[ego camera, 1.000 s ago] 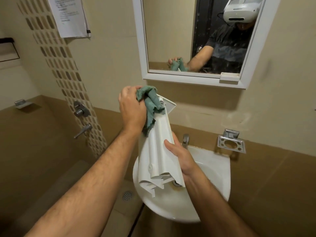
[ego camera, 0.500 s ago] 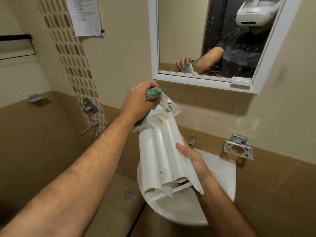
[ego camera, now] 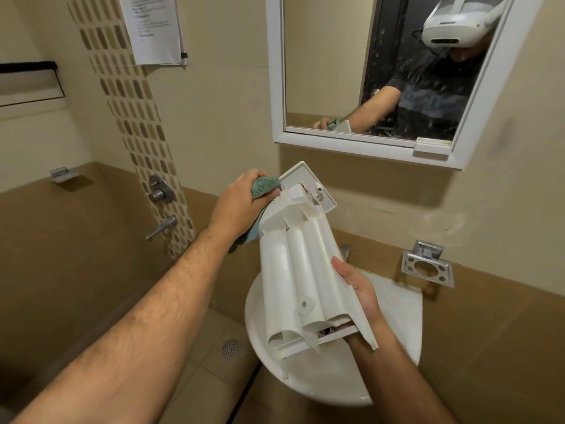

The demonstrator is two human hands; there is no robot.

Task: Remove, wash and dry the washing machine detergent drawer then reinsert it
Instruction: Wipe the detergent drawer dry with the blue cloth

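While the person stands at a corner basin, these are the things in view, from the biggest down.

Wall: cream above, brown below, with a strip of mosaic tile running down past a shower valve (ego camera: 159, 191).
Mirror (ego camera: 276, 71): white-framed, hung above the basin; it reflects the person in a headset and the cloth hand.
Wash basin (ego camera: 397, 304): white, set in the corner, directly under the drawer.
Detergent drawer (ego camera: 296, 270): white plastic, held up in the air over the basin, underside turned to the camera, front panel tilted up and away, open back end nearest the camera.
Left hand (ego camera: 237, 206): closed round the cloth, pressing it against the upper left side of the drawer just behind the front panel.
Right hand (ego camera: 356, 286): gripping the drawer's right edge near the lower end, thumb lying on the ribbed underside, fingers hidden behind.
Cloth (ego camera: 263, 186): teal, bunched in the left fist, one end hanging below the hand along the drawer's side.
Holder (ego camera: 426, 269): chrome ring bracket on the wall right of the basin.
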